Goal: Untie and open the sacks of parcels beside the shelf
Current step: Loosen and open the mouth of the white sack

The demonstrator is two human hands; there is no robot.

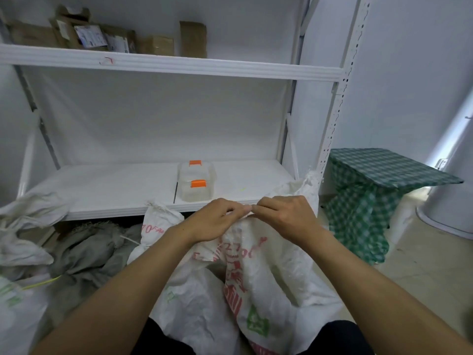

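My left grip (217, 219) and right grip (284, 213) pinch the sack (268, 267) top by the shelf (115, 210). Tugging hard may pull it tighter shut.

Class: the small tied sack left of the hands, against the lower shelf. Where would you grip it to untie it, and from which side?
Probably pinch the gathered neck atop the tied sack, coming from above and in front. The neck sticks up clear, while the shelf edge sits behind it and a grey sack crowds its left.
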